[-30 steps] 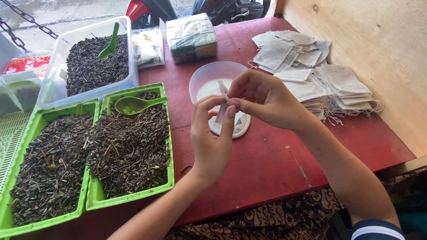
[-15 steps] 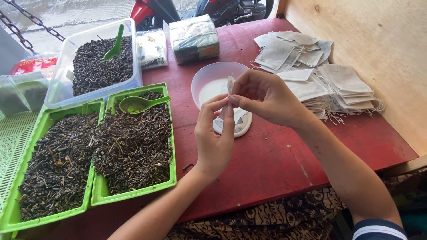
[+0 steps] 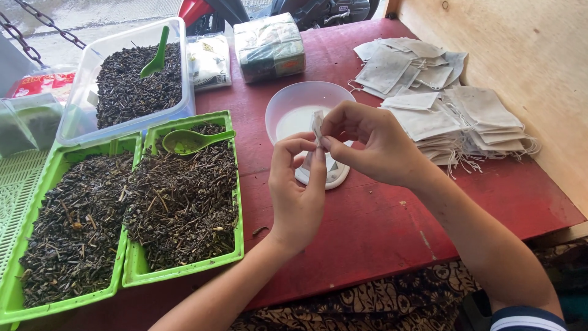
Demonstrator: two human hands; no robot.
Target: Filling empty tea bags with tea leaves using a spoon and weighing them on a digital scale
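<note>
Both hands meet over the red table [image 3: 380, 214], pinching a small white filter bag [image 3: 317, 124] between their fingertips. My left hand [image 3: 297, 193] grips the bag from below; my right hand [image 3: 370, 144] holds its top edge. Directly under them sits a clear plastic bowl [image 3: 294, 104] on a small white scale [image 3: 334, 175]. A pile of empty white filter bags [image 3: 441, 104] with strings lies to the right of my right hand.
Two green trays of dried tea leaves [image 3: 180, 202] sit at left, one with a green scoop [image 3: 193, 141]. A clear tub of dark tea [image 3: 131, 79] holds another scoop. Wrapped packages [image 3: 269, 46] stand at the back. A wooden wall [image 3: 520, 67] bounds the right.
The hands stay together above the bowl; the fingers have shifted slightly on the bag, which now stands more upright between them. The view has shifted slightly.
</note>
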